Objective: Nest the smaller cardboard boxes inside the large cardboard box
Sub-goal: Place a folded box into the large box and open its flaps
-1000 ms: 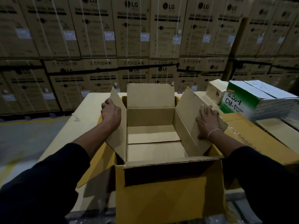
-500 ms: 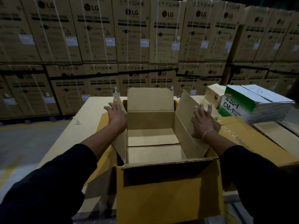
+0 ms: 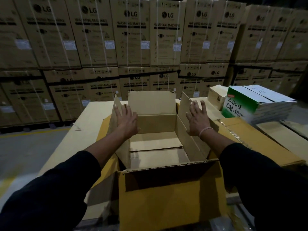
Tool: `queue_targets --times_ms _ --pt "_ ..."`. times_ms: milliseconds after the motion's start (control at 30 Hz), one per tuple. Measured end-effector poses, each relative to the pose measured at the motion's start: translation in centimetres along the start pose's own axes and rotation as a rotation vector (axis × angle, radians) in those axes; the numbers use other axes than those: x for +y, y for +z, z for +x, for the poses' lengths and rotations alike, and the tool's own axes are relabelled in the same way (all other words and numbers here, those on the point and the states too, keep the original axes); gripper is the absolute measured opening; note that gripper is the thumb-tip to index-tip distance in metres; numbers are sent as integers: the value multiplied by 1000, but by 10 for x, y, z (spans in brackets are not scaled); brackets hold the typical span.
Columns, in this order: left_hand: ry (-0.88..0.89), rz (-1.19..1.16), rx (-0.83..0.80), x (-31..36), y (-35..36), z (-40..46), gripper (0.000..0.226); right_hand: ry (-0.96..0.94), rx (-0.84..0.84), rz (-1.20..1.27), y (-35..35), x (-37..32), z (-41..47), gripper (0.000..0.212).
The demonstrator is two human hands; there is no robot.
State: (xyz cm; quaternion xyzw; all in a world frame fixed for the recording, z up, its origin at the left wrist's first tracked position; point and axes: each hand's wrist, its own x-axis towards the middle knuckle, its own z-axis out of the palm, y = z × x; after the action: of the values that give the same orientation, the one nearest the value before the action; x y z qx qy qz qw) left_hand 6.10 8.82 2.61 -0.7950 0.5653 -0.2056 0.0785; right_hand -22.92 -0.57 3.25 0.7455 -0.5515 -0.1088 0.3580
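A smaller cardboard box [image 3: 155, 130] sits open inside the large cardboard box [image 3: 170, 197], which stands at the near edge of the tabletop [image 3: 86, 129] with its own yellowish flaps folded outward. The inner box's bottom flaps lie flat, and its far flap [image 3: 151, 102] stands upright.

The left hand [image 3: 127, 120] is flat and spread, fingers extended, laid against the inner face of the inner box's left flap [image 3: 116, 107], which stands nearly upright. The right hand [image 3: 198, 120] is likewise open with fingers splayed (a pale band circles its wrist), resting against the right flap [image 3: 185, 104], which also stands raised. Neither hand pinches anything. Both forearms wear dark sleeves [image 3: 55, 189].

Toward the far right corner of the tabletop lies a green-and-white box [image 3: 241, 107] printed "CM-1", with a small beige box [image 3: 216, 95] just beside it on its left. Flattened cardboard sheets [image 3: 283, 137] lie along the right edge. Behind the tabletop rises a wall of stacked washing machine cartons [image 3: 133, 39].
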Motion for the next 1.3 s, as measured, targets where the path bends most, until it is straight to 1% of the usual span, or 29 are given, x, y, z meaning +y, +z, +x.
queue_targets --times_ms 67,133,200,267,367,433,500,567,633,767,833,967,1000,1133,1200,1300 --pt "54 -106 28 3 -1 0 86 37 -28 48 -3 3 3 93" --pt "53 -129 20 4 -1 -2 85 76 -105 90 -3 4 5 94" --pt "-11 -41 -6 -1 -2 -7 79 116 -214 142 3 6 3 92" --pt "-105 55 -49 -14 -2 -12 63 146 -280 223 13 14 -1 85" --pt "-257 64 -134 -37 4 -15 49 156 -231 287 35 27 -5 76" --pt "-305 4 -163 -47 8 -17 45 152 -206 305 48 32 -5 77" --pt "-276 -81 -147 -51 11 -19 45 132 -231 343 56 35 -4 88" --pt "-244 -157 -110 -50 5 -21 39 110 -253 389 60 38 -1 96" --pt "-224 -161 -94 -47 1 -22 38 94 -268 419 64 40 2 102" --pt "-172 -206 -78 -56 5 -23 53 93 -305 438 69 38 6 110" --pt "-160 -226 -59 -66 16 -24 63 107 -287 426 69 37 7 107" --pt "-166 -250 -73 -72 23 -27 76 129 -203 302 61 26 4 86" --pt "-165 -241 -86 -70 21 -26 78 133 -185 241 58 22 3 85" --pt "-185 -214 -129 -54 5 -20 76 127 -151 35 44 15 0 92" --pt "-199 -116 -130 -41 -7 -16 74 106 -130 -7 38 13 3 93" --pt "-175 44 -104 -23 -17 -12 74 69 -119 -24 30 10 6 95"
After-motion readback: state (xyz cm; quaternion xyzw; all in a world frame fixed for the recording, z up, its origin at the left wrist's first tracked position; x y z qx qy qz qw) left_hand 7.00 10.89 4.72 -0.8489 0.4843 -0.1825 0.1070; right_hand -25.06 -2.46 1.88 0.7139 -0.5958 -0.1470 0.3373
